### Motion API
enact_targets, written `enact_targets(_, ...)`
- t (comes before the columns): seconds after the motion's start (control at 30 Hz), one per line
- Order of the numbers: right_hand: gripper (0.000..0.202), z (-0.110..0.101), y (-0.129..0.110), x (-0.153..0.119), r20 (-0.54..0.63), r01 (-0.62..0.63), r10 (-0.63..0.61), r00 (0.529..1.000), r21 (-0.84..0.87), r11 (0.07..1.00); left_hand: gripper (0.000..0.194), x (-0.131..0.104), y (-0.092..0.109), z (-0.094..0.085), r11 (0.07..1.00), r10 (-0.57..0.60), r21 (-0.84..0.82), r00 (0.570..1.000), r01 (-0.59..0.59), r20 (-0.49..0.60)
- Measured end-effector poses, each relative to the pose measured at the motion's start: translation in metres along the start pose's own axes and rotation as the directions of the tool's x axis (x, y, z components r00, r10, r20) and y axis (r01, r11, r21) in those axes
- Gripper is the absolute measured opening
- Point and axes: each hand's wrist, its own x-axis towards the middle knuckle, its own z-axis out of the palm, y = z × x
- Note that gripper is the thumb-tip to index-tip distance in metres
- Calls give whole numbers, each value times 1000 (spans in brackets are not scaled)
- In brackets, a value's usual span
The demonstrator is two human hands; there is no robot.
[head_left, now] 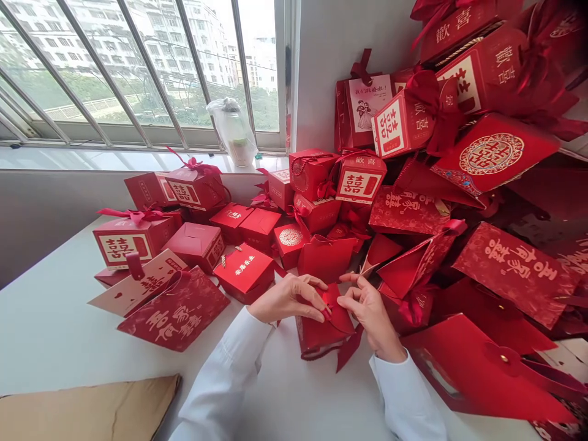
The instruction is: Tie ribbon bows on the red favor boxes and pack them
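A small red gift box [316, 338] with a red ribbon [350, 350] stands on the white table in front of me. My left hand [298, 299] is at its top left, thumb and fingers pinched on the ribbon near the middle of the top. At the top right, my right hand [366, 309] has its fingers bent, with thumb and index finger together at the ribbon's right side. One ribbon end hangs down at the box's lower right. The fingers partly cover the knot area.
Red boxes [245, 269] and a flat red bag [177, 312] lie to the left. Many red bags [519, 269] are piled high on the right. Cardboard [92, 410] is at the lower left. A plastic-wrapped cup [236, 135] stands on the windowsill.
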Motion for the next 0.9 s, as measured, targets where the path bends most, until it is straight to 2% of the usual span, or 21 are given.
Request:
enact_targets(0.17,38,2,-1,-1,-4,-5,5,1000,-6,1000,28,4,-16,5,998,30,-57,995,-35,-90)
enact_targets(0.33,37,1,-1,-2,-8,-16,16,1000,-7,1000,36,10,-24,9,992,26,-115,986,-45,-167)
enact_targets(0.4,37,1,0,-2,-6,-26,26,1000,-2,1000,35,10,-23,9,991,34,-119,987,-54,-159)
enact_targets(0.5,38,2,1,-1,0,-39,39,999,6,999,31,7,-14,6,994,65,-82,994,-72,-91)
enact_targets(0.67,39,1,2,0,3,-58,58,998,14,998,24,1,3,2,1000,29,7,1000,-29,7)
enact_targets(0.77,39,0,3,0,-1,-70,70,998,15,997,23,0,2,3,999,32,-22,999,-33,-24)
enact_targets(0.9,39,0,4,-1,3,-77,77,997,25,997,21,2,-7,6,998,25,-50,993,-31,-119)
